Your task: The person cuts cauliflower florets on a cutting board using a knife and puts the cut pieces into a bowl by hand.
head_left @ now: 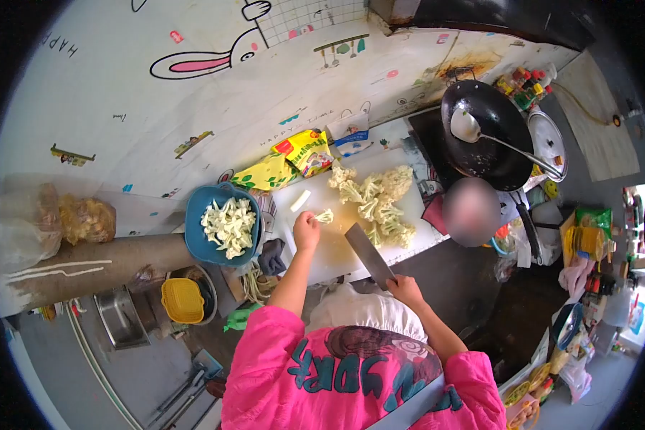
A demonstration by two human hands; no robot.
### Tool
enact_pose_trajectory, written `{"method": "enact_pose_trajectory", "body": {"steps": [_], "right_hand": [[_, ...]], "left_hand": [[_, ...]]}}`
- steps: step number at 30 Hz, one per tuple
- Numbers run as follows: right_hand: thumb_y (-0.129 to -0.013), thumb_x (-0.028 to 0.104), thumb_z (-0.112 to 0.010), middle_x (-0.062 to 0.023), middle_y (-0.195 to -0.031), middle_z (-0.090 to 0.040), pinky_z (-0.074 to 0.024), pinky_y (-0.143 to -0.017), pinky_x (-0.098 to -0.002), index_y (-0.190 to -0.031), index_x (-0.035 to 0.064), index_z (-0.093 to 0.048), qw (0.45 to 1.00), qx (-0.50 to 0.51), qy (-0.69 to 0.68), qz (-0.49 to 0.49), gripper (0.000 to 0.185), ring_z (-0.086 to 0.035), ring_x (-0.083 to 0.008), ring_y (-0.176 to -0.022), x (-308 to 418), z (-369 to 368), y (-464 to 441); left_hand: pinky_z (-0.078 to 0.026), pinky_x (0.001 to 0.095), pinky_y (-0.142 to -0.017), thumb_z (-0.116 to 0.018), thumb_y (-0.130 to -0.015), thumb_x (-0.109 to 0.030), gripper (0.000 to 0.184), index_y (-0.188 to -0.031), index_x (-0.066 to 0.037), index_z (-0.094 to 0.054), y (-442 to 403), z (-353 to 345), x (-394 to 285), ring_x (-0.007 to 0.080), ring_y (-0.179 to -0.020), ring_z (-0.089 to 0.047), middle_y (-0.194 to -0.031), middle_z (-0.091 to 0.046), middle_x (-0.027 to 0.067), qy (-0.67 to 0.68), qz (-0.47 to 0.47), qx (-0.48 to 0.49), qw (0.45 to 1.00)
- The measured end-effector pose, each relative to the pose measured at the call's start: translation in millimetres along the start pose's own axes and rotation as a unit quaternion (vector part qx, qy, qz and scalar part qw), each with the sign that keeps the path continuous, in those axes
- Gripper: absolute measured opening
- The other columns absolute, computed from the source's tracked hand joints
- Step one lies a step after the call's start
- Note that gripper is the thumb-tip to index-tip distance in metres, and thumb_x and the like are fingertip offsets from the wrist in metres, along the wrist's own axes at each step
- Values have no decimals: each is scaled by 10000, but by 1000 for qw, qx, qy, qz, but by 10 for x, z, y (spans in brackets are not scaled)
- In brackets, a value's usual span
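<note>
My left hand (306, 231) is closed on a small cauliflower floret (325, 216), held above the left part of the white cutting board (322, 269). In my right hand (405, 289) is the handle of a cleaver (369, 254), its broad blade angled over the board towards the upper left. Large pieces of cauliflower (376, 197) lie at the board's right side, just beyond the blade. A pale piece of stem (300, 201) rests above my left hand. To the left, a blue basin (194, 231) holds many cut florets (230, 226).
A black wok (505, 154) with a ladle (465, 125) in it sits on the stove at right. Yellow packets (304, 154) lie behind the board. A yellow basket (181, 300) and a metal sink (122, 315) are at lower left. A person (471, 212) is beside the board's right end.
</note>
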State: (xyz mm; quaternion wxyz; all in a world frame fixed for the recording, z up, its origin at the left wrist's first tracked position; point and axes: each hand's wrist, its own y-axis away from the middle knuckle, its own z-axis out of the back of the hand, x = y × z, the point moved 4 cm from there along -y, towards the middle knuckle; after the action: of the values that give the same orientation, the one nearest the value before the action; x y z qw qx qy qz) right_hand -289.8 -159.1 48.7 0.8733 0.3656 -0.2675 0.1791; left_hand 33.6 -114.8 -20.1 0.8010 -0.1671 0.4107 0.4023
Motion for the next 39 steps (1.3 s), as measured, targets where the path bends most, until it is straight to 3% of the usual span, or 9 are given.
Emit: {"method": "enact_pose_trajectory", "body": {"steps": [4,10,16,19,22,26,29,35,39], "right_hand": [[-796,302,-556,-246,-733,-590,-471,-648,-431,-797,-12,-619,1000,-9,-2,-2,320,-593,-390,-734,-12,-34,7],[-801,295,-552,-264,-717,-571,-457,-625,-447,-764,-26,-599,999,-31,-17,-13,327,-574,-418,-732,123,53,77],[-807,302,-545,-267,-722,-568,-450,-616,-444,-768,-32,-595,999,-36,-33,-24,339,-572,-421,-725,217,94,152],[-809,302,-543,-264,-726,-571,-451,-612,-441,-770,-34,-593,999,-33,-31,-25,342,-574,-418,-722,215,70,161],[-809,304,-543,-260,-727,-574,-453,-615,-440,-773,-31,-594,999,-26,-25,-31,341,-576,-415,-720,211,44,155],[-806,310,-548,-259,-720,-574,-456,-620,-438,-769,-23,-597,999,-19,-25,-28,338,-579,-409,-716,221,26,146],[-803,312,-552,-255,-711,-575,-458,-618,-436,-765,-16,-600,999,-15,-15,-31,334,-582,-403,-711,249,25,150],[-801,309,-556,-246,-700,-578,-461,-625,-446,-761,-9,-604,1000,-9,-1,-13,324,-583,-400,-704,283,15,151],[-810,293,-558,-231,-680,-581,-461,-581,-413,-789,9,-624,999,-22,23,25,292,-598,-372,-659,251,-34,137]], "left_hand": [[-444,367,-750,-648,-694,-66,274,-951,-24,-561,127,106,61,292,-848,-548,-900,-574,139,-52,-60,-28,996],[-427,385,-785,-638,-693,-47,290,-971,-27,-559,222,151,74,314,-896,-531,-925,-555,147,-24,-22,19,999],[-410,400,-830,-598,-685,-6,333,-1012,-17,-535,215,221,-271,335,-963,-501,-1005,-529,166,-64,-179,-11,982],[-431,383,-809,-586,-706,11,325,-1025,-31,-542,231,135,-233,325,-974,-510,-1041,-526,150,-86,-171,70,979],[-441,379,-783,-582,-728,-26,243,-970,-29,-566,387,153,-250,325,-924,-532,-1012,-555,143,-109,-105,74,986],[-455,388,-705,-571,-766,-116,134,-871,-35,-590,664,141,-175,321,-784,-563,-805,-579,120,-115,-119,109,980],[-447,388,-732,-591,-740,-88,203,-936,-39,-571,791,167,-123,330,-831,-547,-861,-560,137,-78,-135,118,981],[-428,398,-801,-606,-674,11,411,-1068,-57,-514,633,310,-381,358,-944,-498,-989,-505,157,-83,-156,12,984],[-418,411,-808,-601,-675,20,414,-1071,-80,-532,510,35,-90,354,-936,-515,-988,-531,173,-48,-139,61,987]]}}
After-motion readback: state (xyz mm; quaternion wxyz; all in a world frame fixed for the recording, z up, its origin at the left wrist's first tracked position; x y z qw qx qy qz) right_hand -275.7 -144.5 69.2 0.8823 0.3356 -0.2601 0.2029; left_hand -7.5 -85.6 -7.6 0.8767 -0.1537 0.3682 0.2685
